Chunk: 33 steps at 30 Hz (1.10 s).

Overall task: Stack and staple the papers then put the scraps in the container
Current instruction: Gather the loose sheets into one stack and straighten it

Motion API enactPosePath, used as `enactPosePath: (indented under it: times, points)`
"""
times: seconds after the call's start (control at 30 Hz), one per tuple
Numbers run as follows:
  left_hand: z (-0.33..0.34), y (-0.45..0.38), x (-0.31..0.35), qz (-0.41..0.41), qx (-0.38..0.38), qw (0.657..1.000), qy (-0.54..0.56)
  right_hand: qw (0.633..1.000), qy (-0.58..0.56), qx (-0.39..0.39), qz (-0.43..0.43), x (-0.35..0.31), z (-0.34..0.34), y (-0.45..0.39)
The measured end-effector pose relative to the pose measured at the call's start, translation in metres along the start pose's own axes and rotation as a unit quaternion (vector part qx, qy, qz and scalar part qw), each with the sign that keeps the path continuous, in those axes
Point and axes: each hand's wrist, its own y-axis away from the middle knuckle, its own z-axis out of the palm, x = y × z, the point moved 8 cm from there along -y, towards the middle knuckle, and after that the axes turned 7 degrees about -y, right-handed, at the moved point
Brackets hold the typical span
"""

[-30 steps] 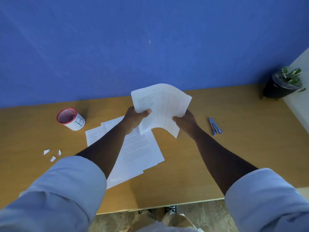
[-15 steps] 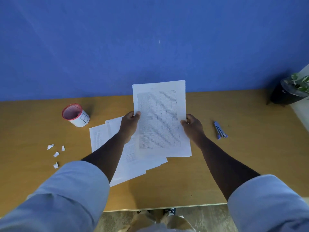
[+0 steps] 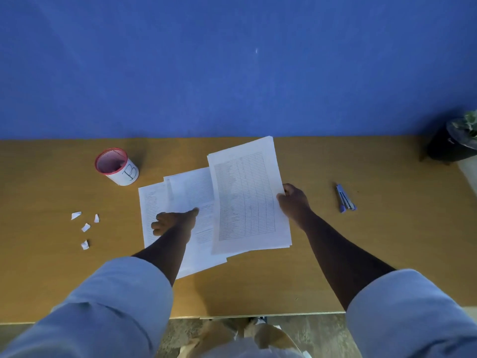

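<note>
My right hand (image 3: 294, 202) grips the right edge of a small stack of printed sheets (image 3: 247, 197), held just over the wooden table (image 3: 335, 267). My left hand (image 3: 173, 220) lies with fingers spread on the loose papers (image 3: 154, 210) still flat on the table, left of the held stack. A blue stapler (image 3: 345, 198) lies to the right of my right hand. Several white paper scraps (image 3: 85, 227) are scattered at the left. A white container with a red rim (image 3: 117, 166), marked B, stands behind the papers at the left.
A dark pot with a green plant (image 3: 456, 143) stands at the table's far right corner. A blue wall (image 3: 232, 68) runs along the back edge. The table's front edge (image 3: 258, 315) is near my legs.
My left hand has let go of the held stack and dropped onto the loose papers on the table. My right hand now holds the stack alone, tilted a little to the right.
</note>
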Motion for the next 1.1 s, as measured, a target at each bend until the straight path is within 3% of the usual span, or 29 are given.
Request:
enactPosePath:
  times: [0.4,0.63,0.83,0.97,1.1]
  points:
    - [0.013,-0.009,-0.008,0.058,0.03,0.995,-0.072,0.999,0.012,-0.02,0.039,0.018,0.012,-0.005]
    - [0.019,-0.014,-0.01,0.044,0.009,0.997,-0.066,0.999,-0.002,-0.013,0.048,0.023,0.013,-0.006]
    - [0.018,-0.016,-0.006,0.059,0.013,0.988,-0.145,0.999,0.002,-0.003,0.054,0.024,0.011,-0.008]
    - [0.017,-0.018,-0.004,0.082,0.007,0.993,-0.09,0.998,-0.004,0.002,0.057,0.025,0.01,-0.009]
    - [0.02,-0.01,0.004,0.138,-0.061,0.988,0.028,0.998,-0.009,0.014,0.059,0.029,0.008,-0.009]
